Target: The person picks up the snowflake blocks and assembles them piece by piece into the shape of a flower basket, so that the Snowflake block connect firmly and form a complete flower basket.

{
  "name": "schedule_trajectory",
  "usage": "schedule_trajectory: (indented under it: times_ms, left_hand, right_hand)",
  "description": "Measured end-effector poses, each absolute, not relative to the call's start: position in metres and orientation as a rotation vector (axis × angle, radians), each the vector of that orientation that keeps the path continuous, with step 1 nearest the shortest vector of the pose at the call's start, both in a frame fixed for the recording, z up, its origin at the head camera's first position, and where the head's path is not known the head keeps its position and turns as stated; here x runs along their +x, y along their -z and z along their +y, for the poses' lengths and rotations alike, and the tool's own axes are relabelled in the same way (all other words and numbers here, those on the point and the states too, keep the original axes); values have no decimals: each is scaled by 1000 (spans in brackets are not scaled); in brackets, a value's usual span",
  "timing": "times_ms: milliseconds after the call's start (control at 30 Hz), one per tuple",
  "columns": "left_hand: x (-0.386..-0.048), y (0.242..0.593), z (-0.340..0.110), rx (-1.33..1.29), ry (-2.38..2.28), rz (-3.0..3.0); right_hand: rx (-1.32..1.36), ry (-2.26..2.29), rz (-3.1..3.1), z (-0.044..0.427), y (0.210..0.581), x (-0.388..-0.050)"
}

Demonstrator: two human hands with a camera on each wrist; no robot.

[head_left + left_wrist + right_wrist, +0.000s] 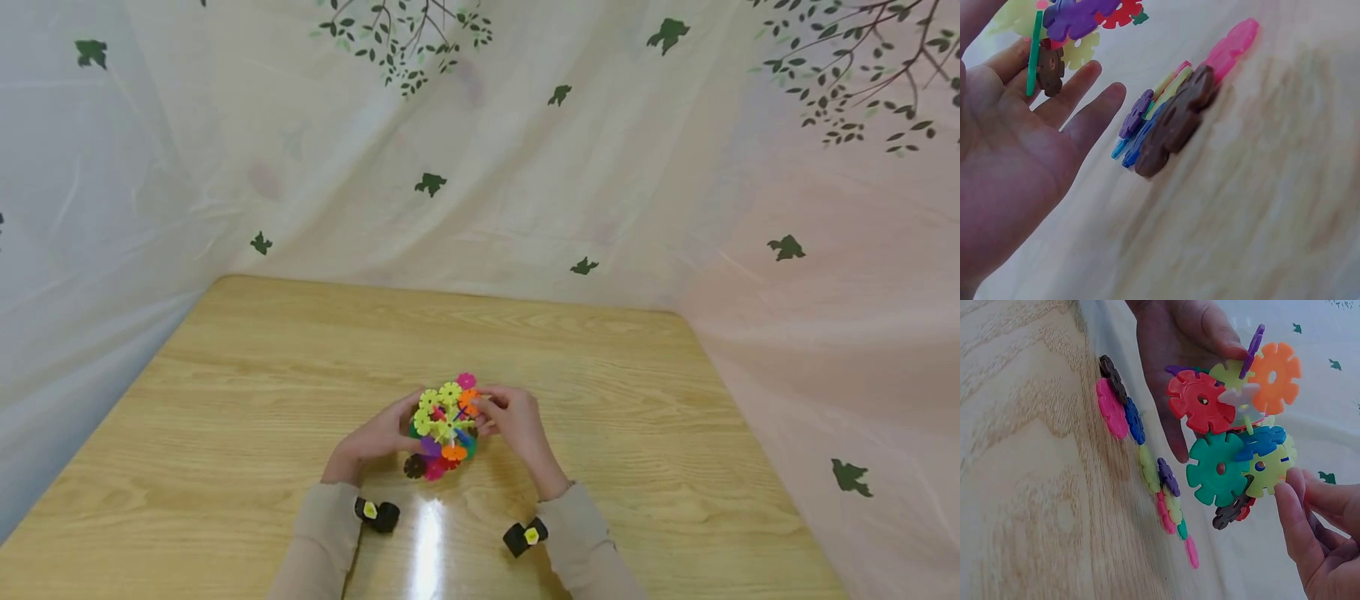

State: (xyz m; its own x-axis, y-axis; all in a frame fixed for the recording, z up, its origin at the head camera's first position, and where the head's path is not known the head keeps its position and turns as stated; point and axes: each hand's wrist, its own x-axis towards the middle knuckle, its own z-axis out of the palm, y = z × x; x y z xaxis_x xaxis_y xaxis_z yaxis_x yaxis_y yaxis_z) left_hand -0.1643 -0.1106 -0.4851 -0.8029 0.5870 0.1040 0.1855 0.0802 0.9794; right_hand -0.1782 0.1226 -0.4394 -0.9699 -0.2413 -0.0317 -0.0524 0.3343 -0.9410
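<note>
A rounded cluster of interlocking notched plastic discs (pixel 448 425) is held between both hands above the table. My left hand (pixel 386 429) grips its left side, with the thumb and fingers around the discs. On the opposite side, the fingertips of my right hand (pixel 517 421) pinch the cluster's edge, close to an orange disc. The right wrist view shows a green disc (pixel 1204 472), a red disc (pixel 1194 403) and an orange disc (pixel 1285 378) joined into it. There the right fingertips meet a yellow disc (pixel 1262 481). Parts of the cluster's inside are hidden by the outer discs.
Several loose discs lie on the wooden table (pixel 600 400) under the cluster, among them a brown disc (pixel 1112 378), a pink disc (pixel 1110 407) and a blue disc (pixel 1135 422). A pale curtain (pixel 510 225) with leaf and bird prints hangs behind and beside the table.
</note>
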Motion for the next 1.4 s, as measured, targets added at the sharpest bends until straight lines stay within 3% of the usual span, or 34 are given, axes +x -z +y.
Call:
schedule_trajectory:
  times_ms: [433,867,1400]
  left_hand:
    - [-163,488,-123,729,-1836,2064]
    - [-154,488,-164,458,-2058,2092]
    - [-155,482,-173,633,-2111,2061]
  right_hand:
    - [-176,1761,2364,117,442,-175]
    - [-198,1645,2406,125,458,-188]
    - [-428,1265,2562,97,467,-206]
